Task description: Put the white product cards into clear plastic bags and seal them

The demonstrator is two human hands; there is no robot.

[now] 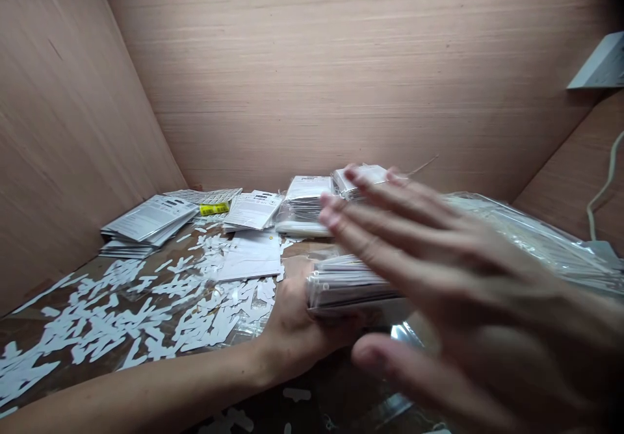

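My left hand is closed around a thick stack of white cards in clear plastic sleeves, gripping it from the left and below. Close to the camera, my right hand is open, its fingers stretched out and thumb apart, slightly blurred. It covers the right end of the stack, and I cannot tell whether it touches it. Just behind the stack lies a single white packet. Small white paper cut-outs are strewn over the brown tabletop to the left.
Piles of printed white packets stand at the left, at the back and behind my right fingers. A yellow label lies between piles. Clear plastic bags fill the right side. Wooden panels enclose the table; a cable hangs right.
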